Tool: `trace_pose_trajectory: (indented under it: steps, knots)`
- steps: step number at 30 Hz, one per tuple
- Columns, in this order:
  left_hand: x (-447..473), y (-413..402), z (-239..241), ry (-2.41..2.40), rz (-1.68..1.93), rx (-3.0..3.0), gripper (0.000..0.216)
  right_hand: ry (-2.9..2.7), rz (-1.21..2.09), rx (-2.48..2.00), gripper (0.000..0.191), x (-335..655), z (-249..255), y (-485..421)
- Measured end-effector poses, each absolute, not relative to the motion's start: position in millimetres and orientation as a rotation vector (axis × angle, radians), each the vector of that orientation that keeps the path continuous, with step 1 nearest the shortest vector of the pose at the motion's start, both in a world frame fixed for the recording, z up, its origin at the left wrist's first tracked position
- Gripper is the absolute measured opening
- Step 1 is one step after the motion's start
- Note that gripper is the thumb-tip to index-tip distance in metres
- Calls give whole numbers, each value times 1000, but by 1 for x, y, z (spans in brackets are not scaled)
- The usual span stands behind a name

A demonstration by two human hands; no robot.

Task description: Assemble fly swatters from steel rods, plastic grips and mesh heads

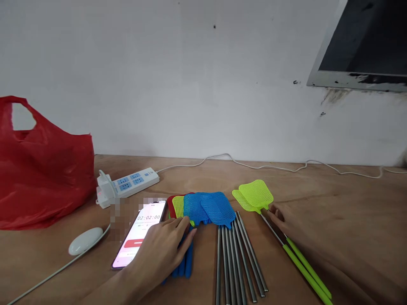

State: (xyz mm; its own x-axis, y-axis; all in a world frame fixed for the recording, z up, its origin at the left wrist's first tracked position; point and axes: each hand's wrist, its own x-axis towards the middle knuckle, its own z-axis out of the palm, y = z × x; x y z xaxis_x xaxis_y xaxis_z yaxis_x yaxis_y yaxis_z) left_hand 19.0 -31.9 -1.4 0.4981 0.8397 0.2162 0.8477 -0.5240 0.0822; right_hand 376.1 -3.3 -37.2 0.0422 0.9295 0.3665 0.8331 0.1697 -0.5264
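A plain indoor room is seen; whether it is part of a home or a small workshop cannot be told. A wooden desk (333, 199) is set against a white wall (190, 84) pocked with holes and stained below a chipped, framed dark panel (378, 38). Power is supplied by a power strip (143, 182); fly swatter heads (219, 209) are grouped nearby.

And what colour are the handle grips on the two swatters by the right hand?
Both grips are bright yellow-green; they show best in the head view.
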Motion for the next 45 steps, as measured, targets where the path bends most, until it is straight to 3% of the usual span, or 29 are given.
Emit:
trace_pose_trajectory:
  steps: [10,12,17,24,30,37,45]
  knots:
    - [22,-37,-3,-1568,-202,-2699,24,-1990,-146,-1822,27,361,-19,6]
    - [23,-39,-4,-1583,-196,-2707,23,-2071,-132,-1780,18,347,-13,2]
    - [24,-41,-5,-1594,-205,-2731,22,-2263,-32,-1551,29,308,-19,-15]
    - [24,-41,-7,-1582,-271,-2742,22,-2350,12,-1217,10,298,-17,-31]
    - [24,-49,8,-1181,-484,-2966,14,-2493,46,-1061,34,301,-10,-37]
    - [23,-51,20,-654,-248,-3296,53,-2538,90,-1087,42,309,-17,-33]
    - [28,-60,19,-838,-357,-3353,33,-2465,86,-1037,39,309,-17,-33]
